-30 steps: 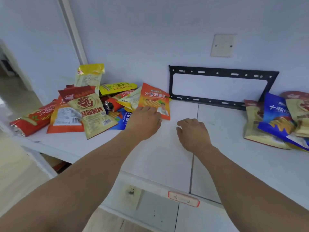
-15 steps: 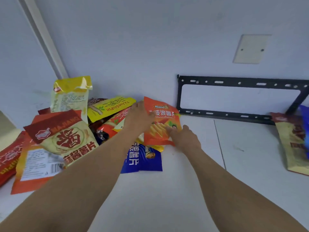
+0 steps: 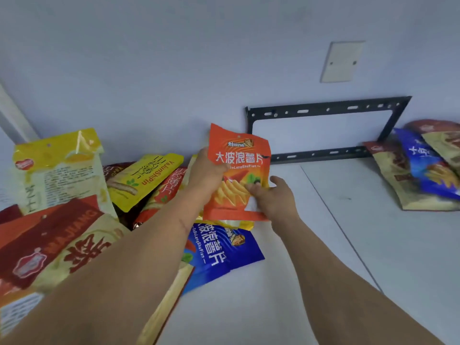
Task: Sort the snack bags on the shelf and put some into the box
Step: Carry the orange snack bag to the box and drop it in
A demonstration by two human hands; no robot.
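A blue snack bag [image 3: 219, 255] is seen lying flat on the white shelf [image 3: 323, 245] at lower centre. Just above it, an orange snack bag [image 3: 239, 168] is held upright, lifted off the pile: its left edge is gripped by the left hand [image 3: 207, 174] with curled fingers, its lower right corner pinched by the right hand [image 3: 272, 197]. More bags [image 3: 420, 168] lie at the far right.
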